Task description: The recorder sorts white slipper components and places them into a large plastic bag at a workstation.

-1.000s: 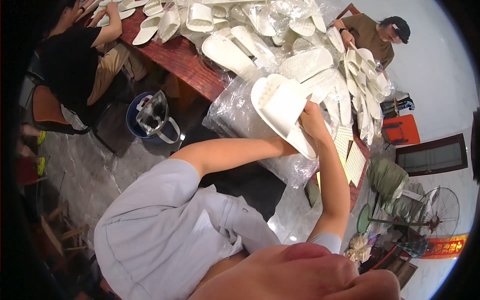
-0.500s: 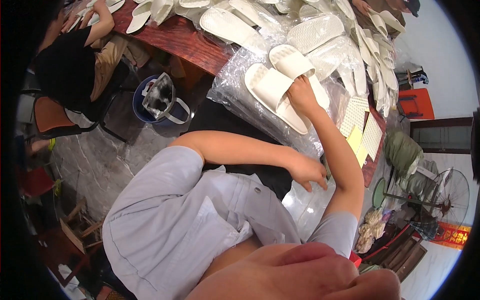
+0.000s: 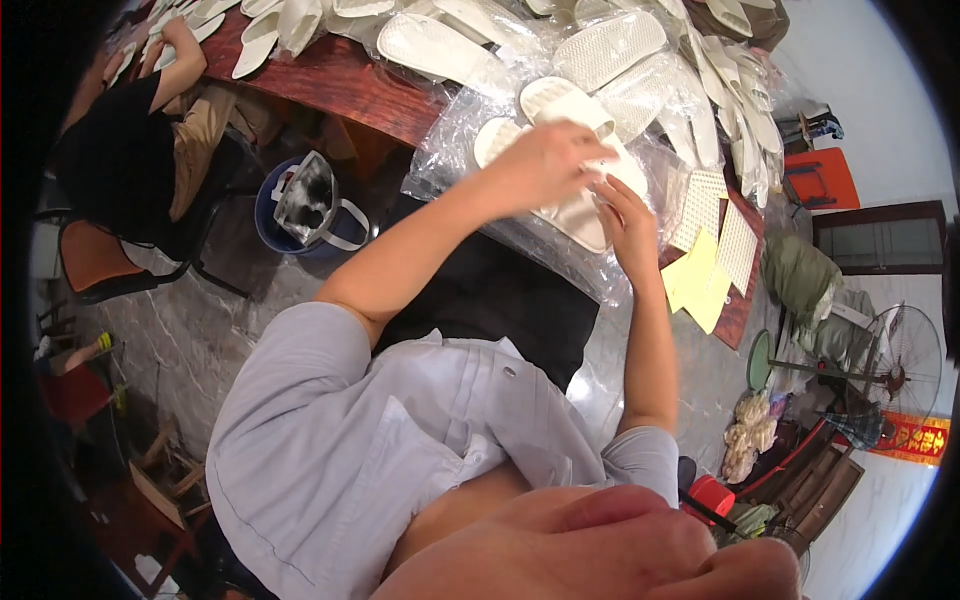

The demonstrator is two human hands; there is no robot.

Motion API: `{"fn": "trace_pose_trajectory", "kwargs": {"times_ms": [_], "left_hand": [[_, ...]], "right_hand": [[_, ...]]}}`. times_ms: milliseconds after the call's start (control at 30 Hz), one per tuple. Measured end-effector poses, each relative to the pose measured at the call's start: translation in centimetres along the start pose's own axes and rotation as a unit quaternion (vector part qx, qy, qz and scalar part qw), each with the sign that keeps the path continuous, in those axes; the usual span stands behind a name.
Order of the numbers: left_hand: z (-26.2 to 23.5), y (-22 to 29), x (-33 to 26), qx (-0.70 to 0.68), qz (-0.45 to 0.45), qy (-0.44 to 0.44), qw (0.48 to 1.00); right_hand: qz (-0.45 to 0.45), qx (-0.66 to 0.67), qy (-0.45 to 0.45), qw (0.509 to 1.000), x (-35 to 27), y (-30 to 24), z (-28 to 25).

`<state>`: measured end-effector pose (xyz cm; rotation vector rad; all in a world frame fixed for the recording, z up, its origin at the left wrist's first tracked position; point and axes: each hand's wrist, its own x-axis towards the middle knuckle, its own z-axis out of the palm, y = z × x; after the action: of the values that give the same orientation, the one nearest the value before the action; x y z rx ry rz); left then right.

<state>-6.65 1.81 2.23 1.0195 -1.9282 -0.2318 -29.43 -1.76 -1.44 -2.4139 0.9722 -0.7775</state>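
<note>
A pair of cream slippers lies on clear plastic bags at the table edge; the far slipper [image 3: 570, 103] and near slipper [image 3: 580, 222] are partly covered by my hands. My left hand [image 3: 550, 165] is over the near slipper's strap, its fingers smeared by motion. Just right of it, my right hand [image 3: 630, 220] has thumb and fingertips drawn together by the slippers. A tiny pale bit shows at the fingertips, too small to name. Right of that hand lie yellow sheets [image 3: 697, 280] and white sheets with rows of small dots [image 3: 738, 245].
More cream slippers [image 3: 610, 50], many in clear bags, pile over the red-brown table [image 3: 370, 95]. A person in black [image 3: 120, 165] sits at the far left, handling slippers. A blue bucket [image 3: 275, 215] holding a bag stands on the floor. At right are an orange stool [image 3: 820, 180] and a fan [image 3: 895, 375].
My left hand has risen from near my lap to over the slippers. The right hand has come out from the slipper strap and moved nearer, fingertips now together.
</note>
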Motion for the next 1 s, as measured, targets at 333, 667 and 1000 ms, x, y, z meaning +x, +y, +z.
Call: {"fn": "trace_pose_trajectory", "kwargs": {"times_ms": [333,667,1000], "left_hand": [[4.9,-6.8,-1.9,0.176,-0.069,0.063,0.980],[5.1,-7.5,-2.2,0.164,-0.063,0.077,0.981],[4.6,-7.4,-2.0,0.158,-0.071,0.066,0.983]], "right_hand": [[0.034,-0.075,0.196,0.977,-3.7,1.8,3.3],[0.068,0.024,0.201,0.977,-4.0,2.6,2.4],[0.123,-0.035,0.096,0.987,0.0,1.8,-0.7]]}}
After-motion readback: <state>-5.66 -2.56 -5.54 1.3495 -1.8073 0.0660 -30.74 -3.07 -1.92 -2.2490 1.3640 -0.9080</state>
